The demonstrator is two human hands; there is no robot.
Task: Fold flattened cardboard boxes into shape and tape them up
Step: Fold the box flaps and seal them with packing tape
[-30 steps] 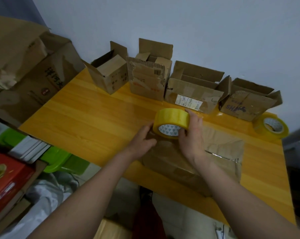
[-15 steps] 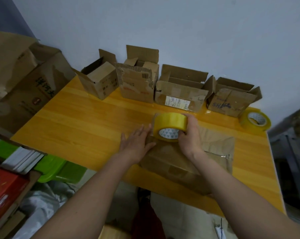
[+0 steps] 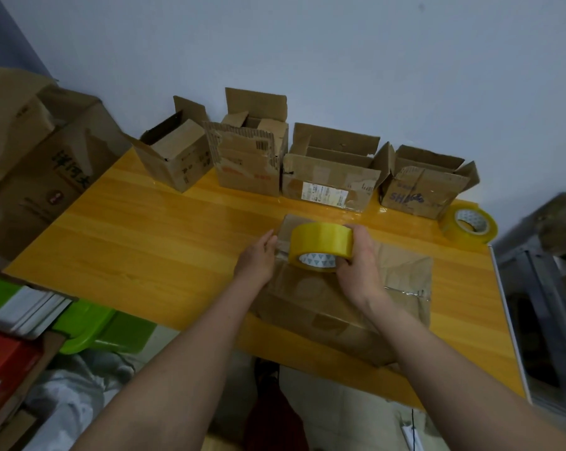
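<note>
1. On the yellow wooden table (image 3: 119,242), right in front of you, lies the cardboard box (image 3: 333,307) you are working on, its near end reaching the table's front edge.
2. Your right hand (image 3: 356,268) is wrapped around the right side of the yellow tape roll (image 3: 320,245), holding it on its edge on top of the box, toward the box's far end.
3. Your left hand (image 3: 257,258) lies flat, fingers spread a little, pressed on the box's left far corner, just left of the roll; it grips nothing.
4. Your 2 hands sit apart, with the roll between them.
5. A clear strip of tape shows on the box to the right of your right wrist.
6. Behind the box, along the wall, 4 open boxes (image 3: 330,177) stand in a row with their flaps up.
7. A second tape roll (image 3: 470,224) lies to the right of that row, at the table's far right corner, well apart from the box.
8. Left of the table stands a large carton (image 3: 37,177), and nearer you a green bin (image 3: 112,330) and a red package (image 3: 2,369).
</note>
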